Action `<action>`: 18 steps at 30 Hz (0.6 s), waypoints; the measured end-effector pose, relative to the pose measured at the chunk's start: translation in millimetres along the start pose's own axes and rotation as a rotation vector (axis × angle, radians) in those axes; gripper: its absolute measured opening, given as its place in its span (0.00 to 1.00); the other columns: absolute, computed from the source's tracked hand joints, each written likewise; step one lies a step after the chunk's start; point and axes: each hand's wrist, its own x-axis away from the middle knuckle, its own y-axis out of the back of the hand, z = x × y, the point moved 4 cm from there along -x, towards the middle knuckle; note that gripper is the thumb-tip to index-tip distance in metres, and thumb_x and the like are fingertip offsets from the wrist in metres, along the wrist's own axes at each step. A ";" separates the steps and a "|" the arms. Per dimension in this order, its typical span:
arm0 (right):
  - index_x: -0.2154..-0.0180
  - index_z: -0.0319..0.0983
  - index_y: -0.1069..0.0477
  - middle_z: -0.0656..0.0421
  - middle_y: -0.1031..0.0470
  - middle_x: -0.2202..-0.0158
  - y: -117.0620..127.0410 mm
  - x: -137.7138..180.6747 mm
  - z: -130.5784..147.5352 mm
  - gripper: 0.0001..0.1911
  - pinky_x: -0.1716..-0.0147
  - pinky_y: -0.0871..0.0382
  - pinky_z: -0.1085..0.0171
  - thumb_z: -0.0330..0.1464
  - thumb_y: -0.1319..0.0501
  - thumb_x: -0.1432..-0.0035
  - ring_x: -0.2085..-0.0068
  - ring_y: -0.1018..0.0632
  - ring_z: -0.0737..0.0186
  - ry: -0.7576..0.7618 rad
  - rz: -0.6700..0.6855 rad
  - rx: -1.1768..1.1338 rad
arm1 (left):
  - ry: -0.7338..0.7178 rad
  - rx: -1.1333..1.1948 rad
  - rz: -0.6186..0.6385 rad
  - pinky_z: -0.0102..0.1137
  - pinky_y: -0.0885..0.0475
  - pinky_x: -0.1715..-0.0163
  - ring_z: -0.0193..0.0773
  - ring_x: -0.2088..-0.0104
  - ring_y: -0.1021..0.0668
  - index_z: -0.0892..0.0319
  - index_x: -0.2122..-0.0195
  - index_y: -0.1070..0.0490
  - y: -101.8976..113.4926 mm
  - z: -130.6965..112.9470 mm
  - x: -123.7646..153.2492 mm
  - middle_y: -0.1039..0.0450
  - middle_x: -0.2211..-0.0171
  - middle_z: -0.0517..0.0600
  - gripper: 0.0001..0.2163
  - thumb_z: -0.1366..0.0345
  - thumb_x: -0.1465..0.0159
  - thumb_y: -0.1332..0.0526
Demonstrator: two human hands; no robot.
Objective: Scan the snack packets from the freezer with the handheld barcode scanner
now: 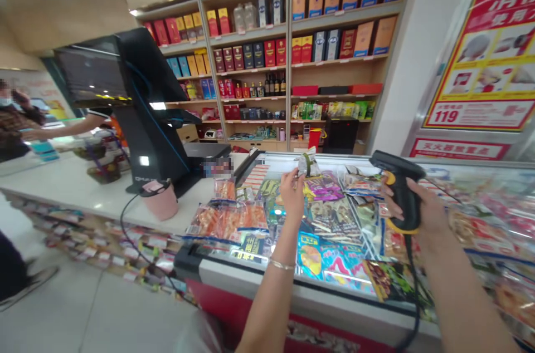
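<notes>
My right hand [422, 202] is wrapped round a black barcode scanner [403, 186] with orange trim, its cable hanging down. Stretched out over the glass-topped display case [234, 258], my left hand [292, 189] has its fingers closed on a small silvery-white and green packet [308, 162]. Below and around my hands lie many snack packets: orange-red packs [229, 219] at the left, a purple packet [326, 186] just right of my left hand, and a blue packet [309, 255] nearer the front edge. A thin bracelet [281, 265] circles my left wrist.
A checkout terminal [154, 108] stands on the white counter [83, 191] to the left, with a pink bin [159, 200] beside it. Shelves [288, 63] of boxed goods line the back wall. At the far left, a person [16, 113] stands beyond the counter; another person's arm [79, 127] reaches across it.
</notes>
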 end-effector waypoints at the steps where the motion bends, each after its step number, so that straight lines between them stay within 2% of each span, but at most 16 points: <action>1: 0.63 0.39 0.28 0.58 0.37 0.73 -11.9 -3.7 -7.1 0.14 0.92 0.43 0.68 0.40 0.39 0.48 0.85 0.39 0.69 0.006 0.014 -0.012 | -0.002 0.016 -0.024 0.33 0.29 0.56 0.39 0.58 0.24 0.58 0.55 0.27 17.7 4.0 -5.7 0.28 0.58 0.54 0.14 0.58 0.37 0.43; 5: 0.65 0.38 0.30 0.60 0.37 0.73 -64.4 -23.5 -65.1 0.14 0.91 0.43 0.72 0.42 0.38 0.49 0.84 0.39 0.72 -0.002 0.071 -0.143 | 0.072 0.064 -0.117 0.33 0.27 0.60 0.41 0.60 0.22 0.61 0.58 0.26 96.3 40.4 -15.7 0.25 0.59 0.55 0.15 0.57 0.41 0.39; 7: 0.66 0.39 0.31 0.61 0.37 0.73 -90.0 -32.7 -105.4 0.14 0.89 0.41 0.73 0.42 0.37 0.49 0.83 0.39 0.73 -0.029 0.097 -0.221 | 0.128 -0.031 -0.184 0.34 0.26 0.61 0.41 0.63 0.22 0.61 0.59 0.25 135.8 62.2 -11.5 0.24 0.60 0.55 0.15 0.56 0.43 0.38; 10: 0.66 0.37 0.31 0.62 0.37 0.74 -121.8 -41.1 -166.9 0.16 0.90 0.41 0.73 0.42 0.36 0.51 0.84 0.39 0.73 -0.122 0.122 -0.297 | 0.106 -0.255 -0.278 0.38 0.27 0.60 0.43 0.64 0.23 0.59 0.61 0.24 182.4 81.5 -0.1 0.25 0.63 0.54 0.14 0.57 0.43 0.39; 12: 0.66 0.38 0.31 0.62 0.37 0.74 -136.3 -42.7 -201.3 0.15 0.90 0.41 0.73 0.42 0.36 0.50 0.84 0.39 0.72 -0.184 0.136 -0.336 | 0.059 -0.420 -0.298 0.42 0.29 0.56 0.45 0.62 0.24 0.59 0.59 0.25 199.4 84.8 7.6 0.26 0.64 0.54 0.13 0.59 0.40 0.42; 14: 0.66 0.38 0.32 0.62 0.36 0.75 -145.0 -41.6 -228.5 0.14 0.90 0.42 0.72 0.42 0.37 0.49 0.84 0.39 0.72 -0.263 0.146 -0.348 | 0.030 -0.594 -0.325 0.47 0.33 0.51 0.49 0.57 0.26 0.60 0.54 0.27 207.6 84.2 15.2 0.27 0.62 0.57 0.15 0.61 0.39 0.45; 18: 0.67 0.37 0.32 0.61 0.36 0.75 -150.4 -35.1 -257.5 0.15 0.90 0.41 0.72 0.43 0.36 0.49 0.84 0.38 0.71 -0.429 0.213 -0.323 | -0.016 -0.828 -0.396 0.54 0.43 0.43 0.56 0.43 0.36 0.62 0.47 0.32 208.0 81.6 30.0 0.33 0.48 0.63 0.18 0.63 0.37 0.46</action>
